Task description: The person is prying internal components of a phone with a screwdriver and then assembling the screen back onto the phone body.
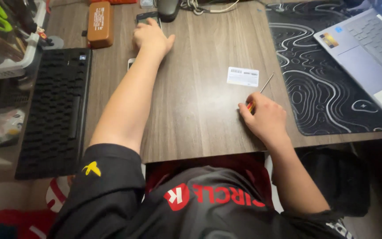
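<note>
Wood-grain worktop carries all items under review. Right hand rests at the near right of the bare surface, fingers curled shut around a small screwdriver with a red and yellow handle. Its thin metal shaft runs up and to the right, away from the person, with the tip close to the left edge of the black patterned desk mat. A white card lies flat just beyond the right hand, left of the shaft and apart from it.

Left hand is stretched to the far side, palm down, fingers bent over a dark phone; whether it grips or only rests there cannot be told. An orange-brown case lies just left of that hand, and a black keyboard lies along the left side, beside the forearm. An open laptop sits on the mat at far right. Between the two hands the surface is bare; nothing lies between the right hand and the card.
</note>
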